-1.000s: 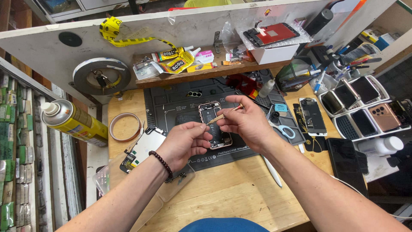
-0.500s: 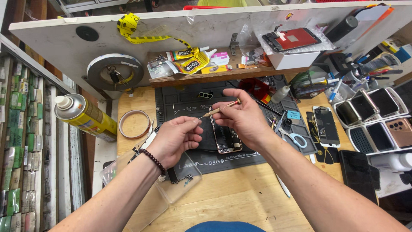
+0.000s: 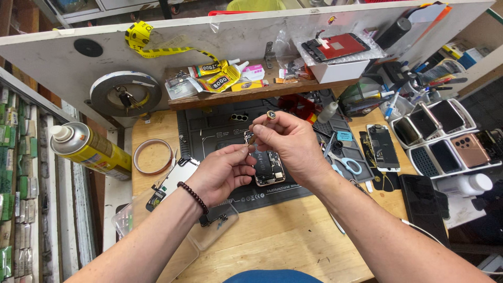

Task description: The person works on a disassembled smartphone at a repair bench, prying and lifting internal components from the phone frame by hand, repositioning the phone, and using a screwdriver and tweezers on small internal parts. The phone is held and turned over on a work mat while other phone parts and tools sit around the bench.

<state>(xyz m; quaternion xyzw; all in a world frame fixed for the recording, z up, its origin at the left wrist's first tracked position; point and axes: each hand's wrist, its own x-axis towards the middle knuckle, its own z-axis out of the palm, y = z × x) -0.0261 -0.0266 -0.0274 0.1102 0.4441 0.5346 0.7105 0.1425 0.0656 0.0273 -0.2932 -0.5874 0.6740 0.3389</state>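
Note:
An opened phone lies face-up with its insides showing on a dark work mat. Above it, my right hand grips a small brass-coloured screwdriver, its cap end pointing up and away. My left hand sits just left of the phone, fingertips pinched at the screwdriver's tip; whether a tiny part is held there is too small to tell. A bead bracelet circles my left wrist.
A yellow spray can and a ring of tape lie at left. A detached screen panel rests by my left wrist. Scissors, another phone and trays of phones sit right. Glue tubes line the shelf.
My right hand has lifted the screwdriver off the phone and turned it more upright. My left fingertips have come up to meet its tip. The view has shifted slightly.

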